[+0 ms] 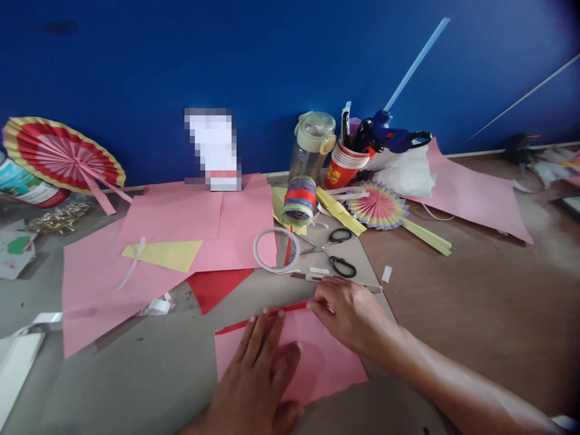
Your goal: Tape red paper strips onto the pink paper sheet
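A pink sheet of paper (338, 368) with a narrow red strip (233, 328) along its far edge lies on the grey mat. My left hand (254, 374) rests flat on the sheet's left part, fingers spread and fingertips at the red strip. At the far right corner my right hand (351, 308) has its fingers curled, the thumb tip pressed to the red edge; that corner is hidden under it. Just beyond this hand lie a slim craft knife (312, 277) and scissors (324, 248) with black handles. A roll of white tape (257, 251) lies left of the scissors.
Larger pink sheets (95, 290) and a yellow piece (174, 255) spread at left. Folded paper fans (75, 160) stand at far left and lie at right. Along the blue wall stand a clear bottle (306, 160), a ribbon roll (299, 199) and red paper cups (342, 166) holding tools.
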A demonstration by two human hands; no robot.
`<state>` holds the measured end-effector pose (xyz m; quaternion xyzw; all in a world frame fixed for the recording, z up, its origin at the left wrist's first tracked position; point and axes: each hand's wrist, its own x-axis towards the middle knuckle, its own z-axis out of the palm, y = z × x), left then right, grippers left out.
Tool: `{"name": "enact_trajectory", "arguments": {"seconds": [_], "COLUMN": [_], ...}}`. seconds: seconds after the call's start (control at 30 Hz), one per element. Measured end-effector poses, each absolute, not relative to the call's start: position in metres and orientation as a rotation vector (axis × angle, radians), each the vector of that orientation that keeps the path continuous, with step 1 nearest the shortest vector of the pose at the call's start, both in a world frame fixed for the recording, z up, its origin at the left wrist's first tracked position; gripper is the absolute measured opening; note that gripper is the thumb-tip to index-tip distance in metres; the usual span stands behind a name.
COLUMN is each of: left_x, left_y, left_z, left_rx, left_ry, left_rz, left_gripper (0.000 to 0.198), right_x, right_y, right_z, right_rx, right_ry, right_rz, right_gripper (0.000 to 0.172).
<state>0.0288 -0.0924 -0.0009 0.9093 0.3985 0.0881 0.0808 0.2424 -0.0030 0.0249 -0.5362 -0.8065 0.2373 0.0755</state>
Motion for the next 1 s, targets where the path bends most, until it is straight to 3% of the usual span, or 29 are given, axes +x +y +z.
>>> {"name": "enact_trajectory", "arguments": {"seconds": [0.53,0.87,1.0], "left_x": [0.031,0.030,0.030], "left_y": [-0.091,-0.090,-0.092], "left_z": [-0.007,-0.004,-0.005], "left_rx": [2.743,2.783,2.780], "left_ry": [1.219,1.205,1.221], "left_rz": [0.404,0.367,0.387], "left_gripper": [0.052,0.055,0.053], "right_x": [0.259,0.270,0.264], "right_y": [0.004,0.006,0.005], "right_z": [0.035,0.064,0.053], "right_rx": [-1.724,-1.294,-1.359], "right_ry": [-2.373,-2.003,-1.996], "right_rz": [0.790,1.540,1.511], "right_gripper": [0.023,0.016,0.019]}}
